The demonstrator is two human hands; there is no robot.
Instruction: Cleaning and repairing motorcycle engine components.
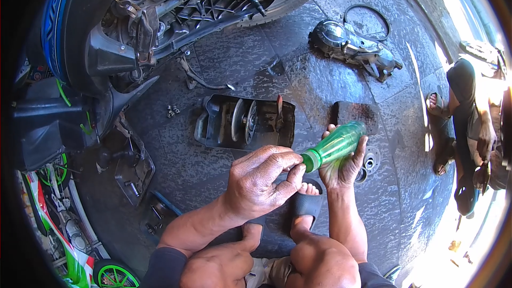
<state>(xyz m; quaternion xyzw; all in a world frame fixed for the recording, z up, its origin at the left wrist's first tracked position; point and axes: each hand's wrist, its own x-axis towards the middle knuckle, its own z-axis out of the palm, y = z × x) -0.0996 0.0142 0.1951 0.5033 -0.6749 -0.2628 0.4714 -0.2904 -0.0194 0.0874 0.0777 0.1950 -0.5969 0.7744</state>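
A green translucent plastic bottle [340, 140] lies tilted between my hands, its neck toward the left. My right hand [341, 173] is wrapped round the bottle's body from below. With fingers and thumb pinched, my left hand [262, 178] grips the green cap [310, 160] at the neck. Just beyond my left hand stands a black tray-like cover [210, 128] with metal pulley discs [244, 120] and a red-tipped tool [280, 105] in it. A dark block [354, 111] rests on the floor behind the bottle, and a round metal part [370, 161] lies beside my right wrist.
A partly opened scooter engine [213, 10] fills the upper left. On the floor are a metal engine cover [349, 45], a black belt [385, 24], small nuts [173, 111] and a tray [133, 181] with sockets. Another person's legs [463, 96] are at right.
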